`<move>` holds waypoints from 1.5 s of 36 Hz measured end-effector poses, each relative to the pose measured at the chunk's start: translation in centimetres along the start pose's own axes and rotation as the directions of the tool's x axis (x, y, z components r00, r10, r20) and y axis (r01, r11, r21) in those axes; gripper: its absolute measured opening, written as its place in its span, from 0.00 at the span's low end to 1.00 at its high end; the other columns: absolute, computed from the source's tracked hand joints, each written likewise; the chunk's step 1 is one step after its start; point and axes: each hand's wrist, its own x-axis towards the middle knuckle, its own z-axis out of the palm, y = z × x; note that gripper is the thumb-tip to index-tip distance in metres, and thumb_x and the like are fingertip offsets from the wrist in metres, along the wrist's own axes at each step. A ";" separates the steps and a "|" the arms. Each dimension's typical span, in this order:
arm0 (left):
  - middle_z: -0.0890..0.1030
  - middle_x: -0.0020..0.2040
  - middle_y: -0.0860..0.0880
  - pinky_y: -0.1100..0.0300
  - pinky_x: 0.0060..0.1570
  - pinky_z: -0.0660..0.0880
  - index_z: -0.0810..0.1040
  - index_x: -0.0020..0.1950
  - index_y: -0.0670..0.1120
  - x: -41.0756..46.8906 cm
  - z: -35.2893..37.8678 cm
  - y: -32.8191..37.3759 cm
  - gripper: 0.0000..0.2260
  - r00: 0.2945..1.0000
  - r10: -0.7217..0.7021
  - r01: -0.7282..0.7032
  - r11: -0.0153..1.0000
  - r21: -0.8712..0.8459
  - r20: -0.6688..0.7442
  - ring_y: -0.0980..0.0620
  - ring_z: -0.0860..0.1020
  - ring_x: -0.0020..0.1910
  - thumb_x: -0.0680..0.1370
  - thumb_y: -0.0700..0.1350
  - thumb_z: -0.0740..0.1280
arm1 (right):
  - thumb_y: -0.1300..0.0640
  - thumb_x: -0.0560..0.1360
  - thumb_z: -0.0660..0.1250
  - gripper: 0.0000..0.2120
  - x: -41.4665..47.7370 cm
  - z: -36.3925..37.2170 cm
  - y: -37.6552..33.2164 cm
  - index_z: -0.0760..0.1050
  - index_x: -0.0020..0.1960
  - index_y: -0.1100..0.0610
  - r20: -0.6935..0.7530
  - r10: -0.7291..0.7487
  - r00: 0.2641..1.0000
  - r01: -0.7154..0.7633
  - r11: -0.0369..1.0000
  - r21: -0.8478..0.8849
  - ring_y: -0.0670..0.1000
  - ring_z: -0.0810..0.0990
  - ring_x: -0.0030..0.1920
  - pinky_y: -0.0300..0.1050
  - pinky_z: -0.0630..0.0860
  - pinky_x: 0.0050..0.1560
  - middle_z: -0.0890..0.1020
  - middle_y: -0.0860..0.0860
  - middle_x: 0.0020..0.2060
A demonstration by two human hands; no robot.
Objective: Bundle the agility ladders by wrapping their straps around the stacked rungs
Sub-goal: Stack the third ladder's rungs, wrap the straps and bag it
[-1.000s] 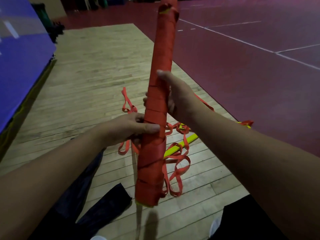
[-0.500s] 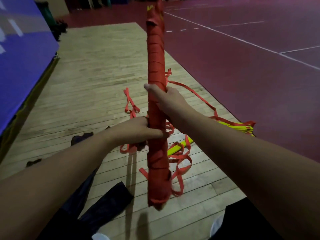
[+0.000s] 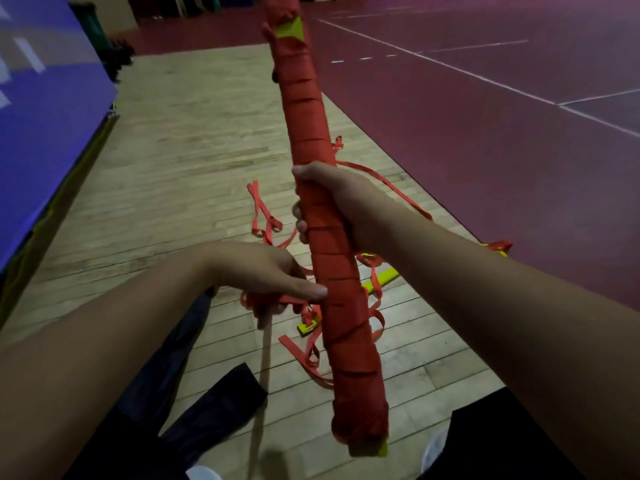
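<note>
A long bundle of yellow ladder rungs (image 3: 311, 133), wound tightly in orange strap, stands tilted in front of me, with yellow showing at both ends. My right hand (image 3: 332, 202) grips it round the middle. My left hand (image 3: 266, 282) is lower and to the left, with its thumb tip touching the bundle and its curled fingers holding a loose orange strap (image 3: 256, 301). A second, loose ladder (image 3: 381, 277) lies on the wooden floor behind, its yellow rungs tangled in orange straps (image 3: 263, 216).
A blue mat (image 3: 41, 133) leans along the left side. Dark cloth (image 3: 214, 403) lies on the wooden floor (image 3: 190, 133) near my feet. Red court flooring (image 3: 485, 150) with white lines spreads to the right.
The bundle has turned and tilted, its lower end now further right. My right hand has closed fully round it. My left hand has slid off to the left, keeping its thumb on the bundle.
</note>
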 end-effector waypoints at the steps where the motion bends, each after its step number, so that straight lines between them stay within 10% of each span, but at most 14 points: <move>1: 0.81 0.39 0.44 0.51 0.44 0.78 0.80 0.49 0.43 0.0 -0.1 -0.2 0.28 0.999 -0.011 0.012 1.000 0.021 -0.046 0.47 0.81 0.36 0.69 0.67 0.65 | 0.53 0.79 0.67 0.09 0.1 -0.1 0.2 0.73 0.46 0.58 -0.062 -0.027 0.998 0.023 0.998 -0.064 0.54 0.77 0.30 0.45 0.78 0.34 0.77 0.59 0.35; 11: 0.77 0.27 0.52 0.61 0.26 0.72 0.80 0.39 0.50 3.0 0.9 -0.1 0.19 0.815 0.032 0.007 0.998 0.066 -0.579 0.56 0.74 0.24 0.69 0.66 0.72 | 0.46 0.76 0.69 0.21 2.0 0.4 1.1 0.71 0.58 0.61 -0.337 -0.179 0.924 0.092 0.962 -0.258 0.57 0.79 0.43 0.58 0.81 0.52 0.77 0.57 0.42; 19: 0.83 0.44 0.47 0.58 0.45 0.78 0.77 0.53 0.45 0.3 1.1 0.1 0.29 0.935 0.251 -0.339 0.840 -0.423 -0.250 0.49 0.81 0.43 0.54 0.53 0.73 | 0.46 0.79 0.64 0.16 -0.6 0.0 -1.0 0.74 0.53 0.60 -0.007 -0.152 0.988 0.149 0.962 0.229 0.53 0.80 0.36 0.46 0.81 0.41 0.79 0.56 0.37; 24: 0.84 0.38 0.48 0.65 0.35 0.77 0.77 0.52 0.42 0.6 1.4 0.6 0.18 0.971 0.227 -0.235 0.869 -0.436 -0.071 0.53 0.82 0.35 0.65 0.46 0.73 | 0.49 0.79 0.63 0.13 -0.3 0.3 -0.8 0.70 0.47 0.59 0.078 -0.035 0.996 0.015 0.968 0.251 0.52 0.77 0.30 0.43 0.78 0.36 0.77 0.57 0.34; 27: 0.83 0.43 0.38 0.50 0.47 0.81 0.78 0.56 0.41 0.5 0.2 -0.2 0.24 0.991 0.128 -0.121 0.975 -0.189 0.024 0.40 0.83 0.42 0.74 0.61 0.69 | 0.50 0.79 0.65 0.11 -0.1 -0.2 -1.1 0.70 0.47 0.58 0.004 -0.027 1.000 0.027 0.995 0.095 0.52 0.77 0.29 0.45 0.77 0.36 0.77 0.56 0.33; 33: 0.80 0.34 0.48 0.57 0.39 0.78 0.80 0.49 0.42 1.3 0.5 -0.2 0.33 0.944 0.028 -0.022 0.999 0.022 -0.329 0.48 0.79 0.32 0.68 0.73 0.64 | 0.46 0.79 0.69 0.16 0.8 -0.7 0.8 0.75 0.48 0.60 -0.342 -0.218 0.914 0.117 0.949 -0.294 0.56 0.80 0.34 0.46 0.81 0.33 0.78 0.56 0.35; 38: 0.83 0.37 0.50 0.63 0.29 0.74 0.81 0.44 0.52 3.4 1.4 0.5 0.14 0.815 0.018 0.077 0.987 0.139 -0.579 0.55 0.77 0.30 0.73 0.62 0.72 | 0.41 0.78 0.67 0.21 1.6 0.2 1.0 0.73 0.53 0.59 -0.397 -0.198 0.896 0.071 0.947 -0.312 0.50 0.75 0.38 0.48 0.77 0.42 0.73 0.52 0.36; 41: 0.82 0.37 0.48 0.61 0.32 0.73 0.80 0.44 0.51 2.7 0.5 0.1 0.08 0.845 0.051 -0.089 0.995 -0.045 -0.533 0.50 0.77 0.35 0.74 0.54 0.74 | 0.43 0.77 0.67 0.16 1.2 0.0 -0.2 0.74 0.52 0.56 -0.355 -0.178 0.918 0.079 0.958 -0.276 0.52 0.79 0.43 0.53 0.80 0.51 0.78 0.53 0.43; 46: 0.82 0.38 0.47 0.67 0.31 0.74 0.77 0.50 0.46 0.6 0.5 0.8 0.20 0.897 0.278 -0.397 0.850 -0.346 -0.344 0.57 0.80 0.33 0.61 0.50 0.75 | 0.49 0.78 0.68 0.11 -0.5 -0.2 -1.1 0.74 0.48 0.58 -0.060 -0.190 0.980 0.194 0.977 0.083 0.49 0.79 0.34 0.44 0.78 0.38 0.78 0.51 0.34; 54: 0.84 0.37 0.47 0.59 0.35 0.79 0.79 0.49 0.42 0.8 0.3 0.2 0.17 0.958 0.225 -0.276 0.892 -0.358 -0.178 0.50 0.83 0.36 0.66 0.50 0.73 | 0.55 0.80 0.67 0.08 -0.4 0.4 -0.8 0.70 0.50 0.59 -0.023 -0.022 0.999 0.024 0.995 0.101 0.51 0.78 0.31 0.42 0.79 0.33 0.78 0.56 0.35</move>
